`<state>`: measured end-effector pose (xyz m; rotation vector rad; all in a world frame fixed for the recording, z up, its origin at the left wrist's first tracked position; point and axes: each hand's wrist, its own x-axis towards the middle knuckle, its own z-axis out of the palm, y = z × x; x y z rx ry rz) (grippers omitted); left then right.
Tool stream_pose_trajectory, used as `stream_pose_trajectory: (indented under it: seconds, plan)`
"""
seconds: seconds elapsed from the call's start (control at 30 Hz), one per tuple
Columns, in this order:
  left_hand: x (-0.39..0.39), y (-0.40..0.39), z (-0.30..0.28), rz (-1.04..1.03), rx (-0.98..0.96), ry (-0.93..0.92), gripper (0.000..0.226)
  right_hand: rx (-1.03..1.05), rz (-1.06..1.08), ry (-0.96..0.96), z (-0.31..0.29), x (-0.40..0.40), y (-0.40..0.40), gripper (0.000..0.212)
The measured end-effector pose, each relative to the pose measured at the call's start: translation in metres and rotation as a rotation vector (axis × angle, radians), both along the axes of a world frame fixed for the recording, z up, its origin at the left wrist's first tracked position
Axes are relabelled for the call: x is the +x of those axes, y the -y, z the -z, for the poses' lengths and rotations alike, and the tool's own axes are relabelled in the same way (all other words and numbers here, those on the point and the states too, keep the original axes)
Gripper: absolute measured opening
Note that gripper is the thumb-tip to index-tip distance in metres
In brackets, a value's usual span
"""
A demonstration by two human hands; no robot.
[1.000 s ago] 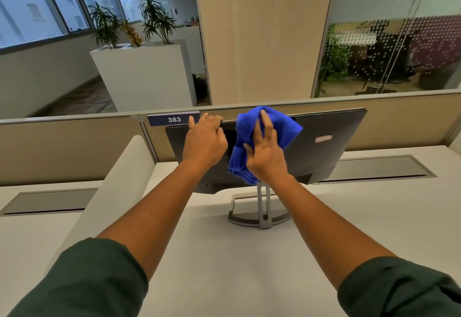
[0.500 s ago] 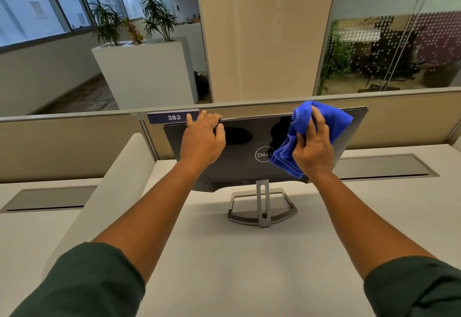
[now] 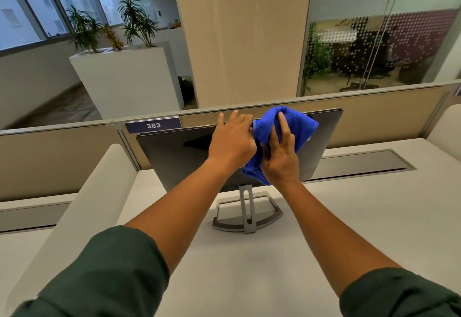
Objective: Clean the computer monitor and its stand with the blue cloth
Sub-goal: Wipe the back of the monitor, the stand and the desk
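Gripping monitor (image 3: 174, 157) top, left hand (image 3: 233, 142); right hand (image 3: 280, 160) presses blue cloth (image 3: 303, 127).

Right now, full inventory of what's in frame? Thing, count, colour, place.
monitor: 1, dark grey back, on the desk, facing away against the partition
stand: 1, silver-grey, under the monitor on the desk
blue cloth: 1, blue, pressed on the monitor's upper back by the right hand
desk: 1, off-white, foreground
partition: 1, beige, behind the desk
number plate: 1, dark blue, reads 383, on the partition's top rail
cable hatches: 2, grey, set into the desk left and right
planter: 1, white, holding green plants, back left
pillar: 1, beige, centre back
glass wall: 1, frosted with dots, back right
sleeves: 2, dark green, bottom corners
left hand: 1, gripping the monitor's top edge
right hand: 1, fingers spread on the cloth
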<state>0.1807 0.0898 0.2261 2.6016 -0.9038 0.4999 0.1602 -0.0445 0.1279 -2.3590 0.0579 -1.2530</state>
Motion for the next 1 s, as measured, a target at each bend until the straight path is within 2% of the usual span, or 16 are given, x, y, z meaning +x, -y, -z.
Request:
stream_pose_trajectory:
  seconds: [0.2, 0.27, 0.33, 0.37, 0.47, 0.5, 0.63, 0.77, 0.83, 0.87, 0.93, 1.0]
  plan:
    - [0.003, 0.014, 0.009, -0.006, -0.130, 0.071, 0.034, 0.370, 0.234, 0.098, 0.017, 0.007, 0.028, 0.049]
    - [0.004, 0.014, 0.010, -0.008, -0.133, 0.094, 0.033, 0.704, 0.255, -0.006, 0.043, 0.019, 0.037, 0.055]
    - [0.005, 0.016, 0.012, -0.010, -0.131, 0.118, 0.031, 1.089, 0.222, -0.117, 0.069, 0.024, 0.040, 0.073]
    - [0.005, 0.016, 0.013, -0.012, -0.131, 0.130, 0.030, 1.172, 0.170, -0.152, 0.081, 0.023, 0.036, 0.073]
    - [0.009, 0.017, 0.019, -0.020, -0.129, 0.168, 0.031, 1.130, 0.102, -0.115, 0.079, 0.013, 0.010, 0.041]
    - [0.009, 0.017, 0.020, -0.023, -0.134, 0.169, 0.031, 1.065, 0.113, -0.084, 0.072, 0.014, 0.001, 0.036]
    - [0.009, 0.018, 0.022, -0.019, -0.187, 0.158, 0.027, 0.769, 0.174, 0.109, 0.022, 0.025, -0.015, 0.058]
    - [0.009, 0.017, 0.021, -0.007, -0.198, 0.164, 0.025, 0.728, 0.334, 0.202, -0.014, 0.030, 0.013, 0.054]
    - [0.009, 0.016, 0.020, 0.003, -0.182, 0.170, 0.030, 0.747, 0.463, 0.146, -0.006, 0.039, 0.037, 0.056]
    - [0.009, 0.016, 0.020, 0.008, -0.174, 0.171, 0.032, 0.832, 0.506, 0.090, 0.001, 0.043, 0.048, 0.060]
    - [0.009, 0.015, 0.019, 0.019, -0.160, 0.166, 0.034, 1.000, 0.539, -0.076, 0.020, 0.044, 0.057, 0.065]
    - [0.009, 0.014, 0.019, 0.023, -0.156, 0.161, 0.036, 1.031, 0.501, -0.158, 0.034, 0.038, 0.047, 0.062]
